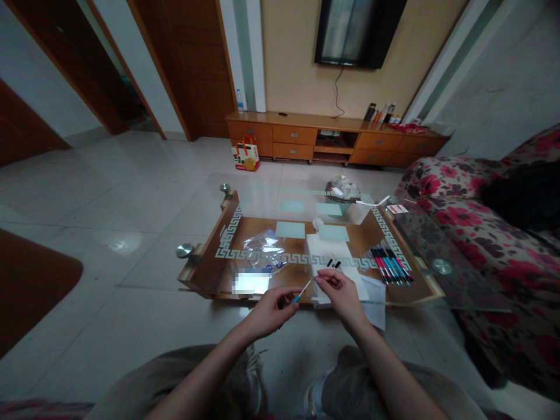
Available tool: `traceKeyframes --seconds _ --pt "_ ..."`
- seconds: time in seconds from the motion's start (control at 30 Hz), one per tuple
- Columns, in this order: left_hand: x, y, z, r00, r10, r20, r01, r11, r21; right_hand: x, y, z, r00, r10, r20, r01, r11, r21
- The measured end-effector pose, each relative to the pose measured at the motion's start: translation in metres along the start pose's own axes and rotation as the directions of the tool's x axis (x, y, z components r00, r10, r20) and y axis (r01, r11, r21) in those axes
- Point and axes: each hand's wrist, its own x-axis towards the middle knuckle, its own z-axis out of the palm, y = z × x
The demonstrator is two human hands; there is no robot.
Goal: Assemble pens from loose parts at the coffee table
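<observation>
Refill [303, 291] looking thin, pale, with blue tip at lower end, hanging tilted above near desk edge. Left hand [270, 311] pinching blue tip, fingers closed tight; right hand [339, 290] pinching upper end, fingers closed. Desk [420, 239] showing glass top with white key-pattern border over wood. Lying on it: pens [391, 265] in row at right, white paper [326, 251], small black caps [333, 263], clear bag [262, 245]. Floor [131, 198] showing pale glossy tiles; floral sofa [490, 233] sitting at right; TV [356, 32] hanging over wooden cabinet [332, 137].

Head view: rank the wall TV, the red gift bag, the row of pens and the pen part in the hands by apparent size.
1. Wall TV
2. Row of pens and red gift bag: too alike to rank
3. Pen part, held between left hand and right hand
</observation>
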Motion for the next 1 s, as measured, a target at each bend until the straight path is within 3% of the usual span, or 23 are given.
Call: traceKeyframes --seconds 0.3,0.53,1.0 --pt "0.001 -0.004 0.000 0.999 0.045 0.013 -0.046 0.997 0.064 -0.002 0.000 0.000 0.998 -0.032 0.056 0.034 0.999 -0.035" --pt "0.000 -0.003 -0.001 0.999 0.035 0.009 -0.035 0.997 0.067 -0.004 -0.008 0.003 0.999 -0.046 0.027 0.047 0.998 -0.052" --pt "-0.001 0.009 -0.002 0.997 0.075 0.028 -0.078 0.988 0.133 -0.006 0.000 0.006 0.980 0.017 0.198 -0.001 0.997 -0.079"
